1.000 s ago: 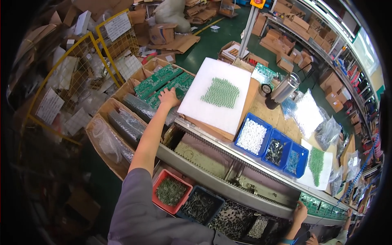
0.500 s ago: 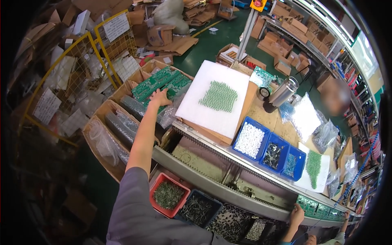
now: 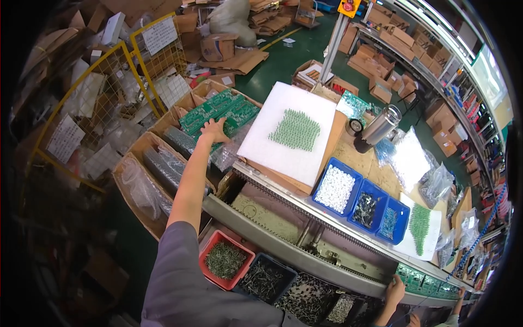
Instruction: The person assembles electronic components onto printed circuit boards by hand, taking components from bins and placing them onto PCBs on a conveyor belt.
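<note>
My left hand [image 3: 214, 131], arm stretched out to the far left, lies with fingers spread on green circuit boards [image 3: 204, 111] in a cardboard box [image 3: 158, 126]. Clear bubble wrap [image 3: 226, 155] lies right beside its wrist. At the lower right, my right hand [image 3: 395, 290] has its fingers curled at the left end of a row of green circuit boards [image 3: 422, 280] on the conveyor rail [image 3: 305, 259]. Whether those fingers grip a board is hidden. Beyond them are a co-worker's hands [image 3: 461, 293], partly cut off.
A white foam sheet [image 3: 261, 117] carries small green parts. Blue bins [image 3: 373, 191] hold white, dark and blue parts. A metal flask [image 3: 378, 128] stands behind them. Below the rail, a red bin [image 3: 210, 267] and a dark bin [image 3: 286, 278] hold leaded parts. Yellow mesh fencing [image 3: 131, 52] stands left.
The whole view has shifted slightly. My left hand stays on the circuit boards and my right hand at the rail. A blurred shape at the right is gone, and cardboard boxes show there.
</note>
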`<state>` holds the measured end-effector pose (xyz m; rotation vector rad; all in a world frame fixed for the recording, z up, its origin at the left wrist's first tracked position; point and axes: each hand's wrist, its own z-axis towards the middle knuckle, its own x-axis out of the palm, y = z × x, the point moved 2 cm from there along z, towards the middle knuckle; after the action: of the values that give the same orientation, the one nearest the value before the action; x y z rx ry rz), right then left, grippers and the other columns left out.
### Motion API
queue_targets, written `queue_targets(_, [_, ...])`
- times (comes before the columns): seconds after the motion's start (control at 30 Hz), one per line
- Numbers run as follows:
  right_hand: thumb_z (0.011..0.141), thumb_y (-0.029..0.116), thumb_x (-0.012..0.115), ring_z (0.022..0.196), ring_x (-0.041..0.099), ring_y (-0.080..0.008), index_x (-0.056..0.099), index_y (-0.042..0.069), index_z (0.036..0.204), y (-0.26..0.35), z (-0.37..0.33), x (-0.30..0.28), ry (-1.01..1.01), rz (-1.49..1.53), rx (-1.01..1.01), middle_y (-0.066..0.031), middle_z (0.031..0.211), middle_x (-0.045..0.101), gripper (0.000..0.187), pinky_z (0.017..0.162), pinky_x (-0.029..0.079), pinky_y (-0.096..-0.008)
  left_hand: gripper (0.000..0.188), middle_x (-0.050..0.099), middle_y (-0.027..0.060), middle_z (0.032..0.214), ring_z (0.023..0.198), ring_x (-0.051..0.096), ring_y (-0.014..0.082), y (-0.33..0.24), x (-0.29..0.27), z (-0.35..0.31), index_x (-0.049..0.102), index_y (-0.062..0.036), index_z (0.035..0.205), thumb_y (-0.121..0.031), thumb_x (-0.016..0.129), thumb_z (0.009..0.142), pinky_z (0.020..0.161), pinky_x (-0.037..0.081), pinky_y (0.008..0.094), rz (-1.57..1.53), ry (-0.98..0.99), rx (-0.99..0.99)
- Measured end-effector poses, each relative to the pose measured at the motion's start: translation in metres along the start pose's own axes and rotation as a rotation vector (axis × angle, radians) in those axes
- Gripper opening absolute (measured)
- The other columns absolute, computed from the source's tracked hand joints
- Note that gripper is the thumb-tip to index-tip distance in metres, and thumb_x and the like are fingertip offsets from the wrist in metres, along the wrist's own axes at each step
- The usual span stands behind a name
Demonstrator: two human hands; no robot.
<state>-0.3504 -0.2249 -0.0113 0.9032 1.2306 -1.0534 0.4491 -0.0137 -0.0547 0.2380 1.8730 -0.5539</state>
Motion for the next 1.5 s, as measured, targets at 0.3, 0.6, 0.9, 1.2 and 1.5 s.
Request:
queue_targets(0.3, [0.077, 0.004, 0.057, 0.075, 0.061, -0.0371, 0.067, 0.01, 0.104, -0.002, 0.002, -0.003, 0.006, 0.069, -0.068, -0.0181, 0.082, 0.065, 0.029, 0.068, 0.048, -0.0458, 0.107, 0.041, 0.022, 0.136, 0.126, 0.039, 0.0409, 0.001, -0.03, -0.025, 0.031, -0.024, 0.144, -0.031, 0.082, 0.049, 0.102, 0.036, 0.0509, -0.053, -0.016, -0.017])
queue_targets(0.6, [0.078, 0.0, 0.057, 0.052, 0.055, -0.0296, 0.066, 0.001, 0.102, 0.052, 0.007, -0.039, 0.051, 0.334, -0.089, -0.0205, 0.063, 0.057, 0.026, 0.056, 0.043, -0.0393, 0.096, 0.036, 0.0263, 0.142, 0.129, 0.039, 0.0341, 0.026, -0.044, -0.038, 0.031, -0.0063, 0.143, -0.024, 0.076, 0.06, 0.104, 0.033, 0.0407, -0.481, 0.305, 0.235])
queue_targets(0.9, [0.08, 0.0, 0.057, 0.06, 0.057, -0.0356, 0.065, -0.001, 0.097, 0.096, 0.008, -0.055, -0.002, 0.425, -0.312, -0.0219, 0.071, 0.06, 0.019, 0.057, 0.044, -0.0402, 0.09, 0.043, 0.0208, 0.13, 0.121, 0.045, 0.0293, 0.052, -0.057, -0.088, 0.028, -0.0104, 0.143, -0.02, 0.077, 0.067, 0.096, 0.04, 0.0392, -0.839, -0.003, 0.254])
queue_targets(1.2, [0.07, 0.001, 0.072, 0.08, 0.059, -0.0286, 0.064, 0.002, 0.108, 0.253, -0.009, -0.099, -0.1, 0.749, -0.858, -0.014, 0.087, 0.061, 0.039, 0.071, 0.048, -0.036, 0.077, 0.051, 0.0084, 0.114, 0.1, 0.054, 0.0193, -0.018, -0.06, -0.221, 0.022, -0.0173, 0.142, -0.009, 0.064, 0.079, 0.08, 0.05, 0.0354, -1.743, -0.39, 0.366])
queue_targets(1.5, [0.062, 0.007, 0.076, 0.108, 0.057, -0.035, 0.052, 0.0, 0.124, 0.348, -0.038, -0.126, -0.252, 0.975, -1.164, -0.0161, 0.119, 0.058, 0.066, 0.089, 0.047, -0.0419, 0.056, 0.05, 0.0132, 0.126, 0.119, 0.05, 0.0316, -0.134, 0.016, -0.347, 0.034, -0.0073, 0.134, -0.015, 0.06, 0.085, 0.104, 0.039, 0.0469, -2.104, 0.404, 0.529])
